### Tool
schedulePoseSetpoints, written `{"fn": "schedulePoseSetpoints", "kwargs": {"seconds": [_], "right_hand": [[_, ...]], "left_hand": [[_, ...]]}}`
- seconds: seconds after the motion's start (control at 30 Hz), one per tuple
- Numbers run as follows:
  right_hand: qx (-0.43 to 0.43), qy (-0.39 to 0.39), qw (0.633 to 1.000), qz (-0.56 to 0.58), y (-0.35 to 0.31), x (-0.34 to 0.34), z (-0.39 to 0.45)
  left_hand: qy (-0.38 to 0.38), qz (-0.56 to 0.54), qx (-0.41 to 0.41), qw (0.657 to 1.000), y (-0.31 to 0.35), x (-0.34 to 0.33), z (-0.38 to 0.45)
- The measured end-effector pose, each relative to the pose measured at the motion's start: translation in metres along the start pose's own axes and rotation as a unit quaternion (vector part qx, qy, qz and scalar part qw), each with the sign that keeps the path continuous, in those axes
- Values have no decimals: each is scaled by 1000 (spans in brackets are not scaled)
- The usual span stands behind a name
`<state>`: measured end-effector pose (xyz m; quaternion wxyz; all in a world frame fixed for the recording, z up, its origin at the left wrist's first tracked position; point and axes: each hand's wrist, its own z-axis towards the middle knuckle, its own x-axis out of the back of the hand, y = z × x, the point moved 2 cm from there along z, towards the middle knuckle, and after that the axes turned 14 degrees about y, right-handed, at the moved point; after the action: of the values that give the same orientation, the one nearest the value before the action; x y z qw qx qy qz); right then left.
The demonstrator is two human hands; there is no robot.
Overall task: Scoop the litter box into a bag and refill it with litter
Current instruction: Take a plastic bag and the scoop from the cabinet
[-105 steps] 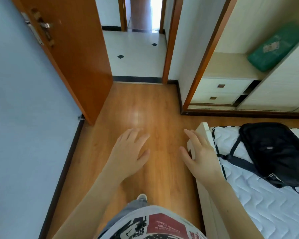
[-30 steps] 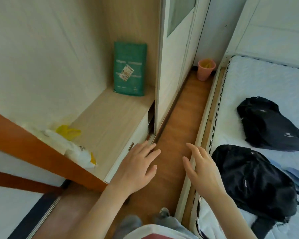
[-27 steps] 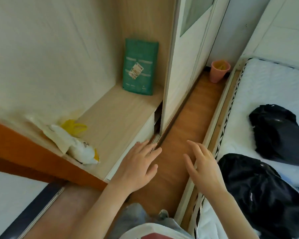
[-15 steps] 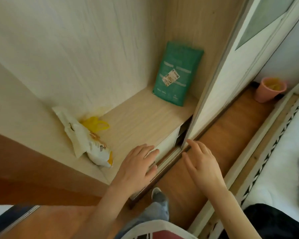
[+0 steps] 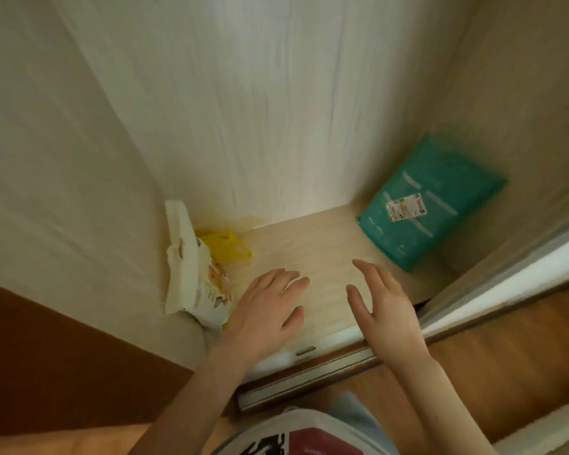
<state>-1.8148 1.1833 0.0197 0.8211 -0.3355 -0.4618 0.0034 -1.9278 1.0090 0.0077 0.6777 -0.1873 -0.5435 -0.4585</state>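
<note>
A crumpled white bag with orange print leans in the left corner of a pale wood-grain shelf, a yellow plastic bag just behind it. The left hand, fingers spread and empty, hovers just right of the white bag. The right hand is equally open. A blocky teal packet leans against the right wall, well apart

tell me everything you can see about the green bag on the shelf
The green bag is a flat, sealed-looking teal package, plastic by its look, with pale printed lines and a small white label near its middle. It stands tilted in the right back corner of the light wood shelf, its base on the shelf and its top leaning toward the side panel. Neither hand touches it. The print is too blurred to read.
</note>
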Motion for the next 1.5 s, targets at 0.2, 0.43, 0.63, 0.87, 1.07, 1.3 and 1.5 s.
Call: {"fn": "schedulePoseSetpoints", "kwargs": {"seconds": [0.2, 0.43, 0.63, 0.87, 1.07, 1.3, 1.5], "right_hand": [[115, -77, 990, 39, 9, -31, 60], [256, -170, 946, 98, 0, -60, 119], [333, -206, 908, 149, -30, -89, 144], [365, -217, 884, 195, -72, -138, 156], [380, -239, 871, 200, -99, -179, 153], [436, -224, 860, 140, -116, -215, 151], [437, -251, 854, 128, -117, -236, 155]], "left_hand": [[47, 40, 113, 992, -7, -11, 8], [132, 67, 263, 953, -12, -12, 10], [167, 91, 343, 920, -32, -2, 4], [178, 35, 502, 846, -111, -13, -4], [151, 5, 588, 795, -164, -33, -2], [130, 11, 609, 782, -202, -48, -1], [100, -36, 653, 750, -222, -65, 6]]}}
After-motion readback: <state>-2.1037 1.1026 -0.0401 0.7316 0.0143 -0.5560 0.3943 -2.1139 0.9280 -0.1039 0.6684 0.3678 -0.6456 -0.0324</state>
